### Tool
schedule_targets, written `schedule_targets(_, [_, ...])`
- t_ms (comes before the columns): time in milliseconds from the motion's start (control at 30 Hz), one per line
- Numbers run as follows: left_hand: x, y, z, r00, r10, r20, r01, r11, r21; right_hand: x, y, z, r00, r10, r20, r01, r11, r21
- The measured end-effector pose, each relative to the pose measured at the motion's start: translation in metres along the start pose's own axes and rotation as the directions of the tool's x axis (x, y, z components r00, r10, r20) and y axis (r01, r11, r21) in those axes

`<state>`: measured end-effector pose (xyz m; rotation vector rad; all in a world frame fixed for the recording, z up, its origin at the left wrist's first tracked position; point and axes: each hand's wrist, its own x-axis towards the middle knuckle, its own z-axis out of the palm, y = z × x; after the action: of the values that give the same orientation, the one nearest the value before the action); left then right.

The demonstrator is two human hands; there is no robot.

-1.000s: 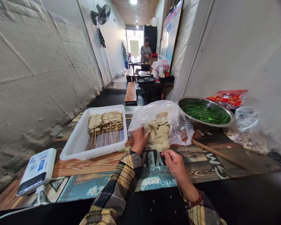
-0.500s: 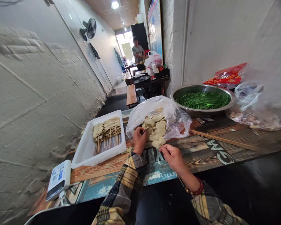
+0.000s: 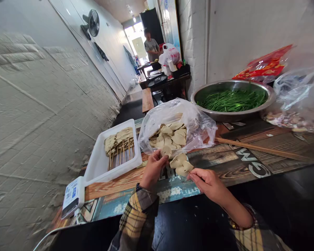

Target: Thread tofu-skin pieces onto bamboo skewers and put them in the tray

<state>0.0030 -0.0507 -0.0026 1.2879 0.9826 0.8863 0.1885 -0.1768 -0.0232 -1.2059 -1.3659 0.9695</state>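
Note:
My left hand [image 3: 153,169] pinches a thin, round beige slice [image 3: 166,151] between thumb and fingers, just in front of the open plastic bag [image 3: 202,130]. To its right, my right hand [image 3: 208,183] is closed on a skewer of beige slices [image 3: 181,164]; the stick itself is mostly hidden by the fingers and slices. The single slice and the skewered ones are a small gap apart. More loose beige slices [image 3: 170,134] are heaped in the bag's mouth. At the left, a white tray [image 3: 95,167] holds finished-looking skewers [image 3: 120,141] lying side by side, sticks toward me.
A steel bowl of green stalks [image 3: 232,101] stands behind the bag, at right. Bare wooden sticks [image 3: 259,150] lie on the table's right side. Further right are plastic bags [image 3: 293,90]. A white payment box [image 3: 73,197] sits at the left edge. A person [image 3: 151,47] stands far back.
My left hand has drawn back from the bag with a slice. My right hand has moved slightly right and toward me with the skewer. The camera view has shifted a little.

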Motion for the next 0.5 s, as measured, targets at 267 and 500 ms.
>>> schedule_targets(267, [-0.008,0.007,-0.006,0.996,0.055,-0.063,-0.052,0.998,0.044,0.000,0.002,0.000,0.996,0.040,0.074,-0.038,0.999,-0.030])
schedule_targets(500, [-0.009,-0.004,-0.010,0.997,0.004,-0.072,-0.007,0.999,-0.040,-0.003,0.010,0.002,0.995,0.056,0.082,-0.052,0.997,-0.054])
